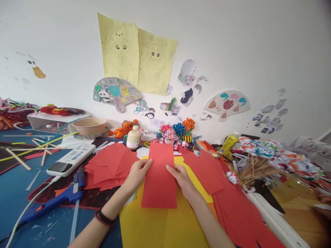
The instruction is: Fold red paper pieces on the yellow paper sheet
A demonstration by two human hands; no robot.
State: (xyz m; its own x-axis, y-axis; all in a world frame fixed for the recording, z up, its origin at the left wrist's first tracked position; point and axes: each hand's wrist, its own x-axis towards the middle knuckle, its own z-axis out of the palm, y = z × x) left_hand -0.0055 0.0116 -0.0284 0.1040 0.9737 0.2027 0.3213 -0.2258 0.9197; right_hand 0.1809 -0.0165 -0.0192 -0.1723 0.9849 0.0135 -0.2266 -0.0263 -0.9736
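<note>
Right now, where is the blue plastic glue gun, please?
In the head view, the blue plastic glue gun lies at lower left, below the white power strip and left of the left hand holding the red paper strip.

We're at a home craft corner: drawings taped to the wall, glue gun, paper flowers, red paper stacks on tabletop.

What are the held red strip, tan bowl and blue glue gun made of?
The red strip looks like thin matte paper: flat, crisp cut edges, pinched by left hand and right hand. The bowl: probably wood or bamboo, pale tan, dull; moulded plastic possible. The glue gun: blue plastic, slight sheen, smooth moulded body.
</note>
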